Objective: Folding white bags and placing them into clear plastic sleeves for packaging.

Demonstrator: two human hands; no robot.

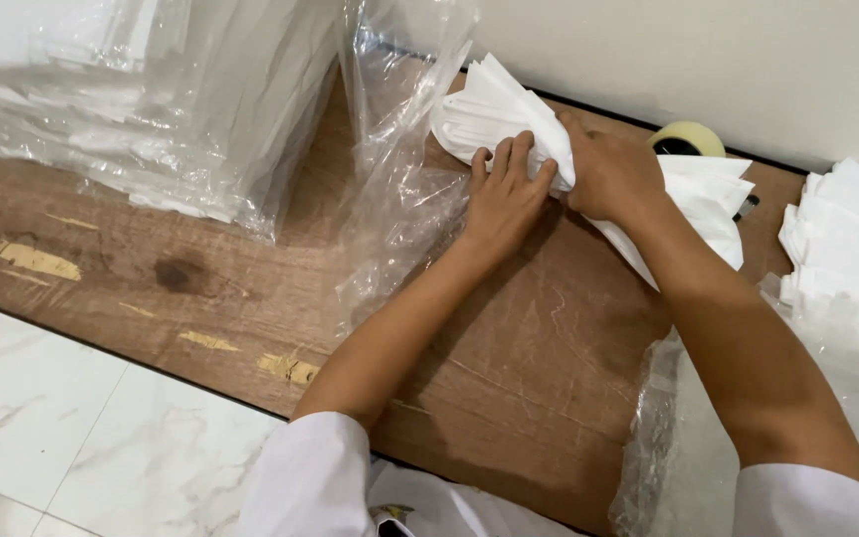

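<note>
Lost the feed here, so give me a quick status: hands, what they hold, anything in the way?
Both hands gripping: left hand and right hand shut on the white stack. Clear bag open just beside it. Tape roll behind, apart.

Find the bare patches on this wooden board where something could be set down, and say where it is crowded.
Bare wood lies between the wrapped stack and the tiled floor, and between both forearms. Crowded: the far edge, where left hand and right hand grip folded white sheets beside the tape roll.
</note>
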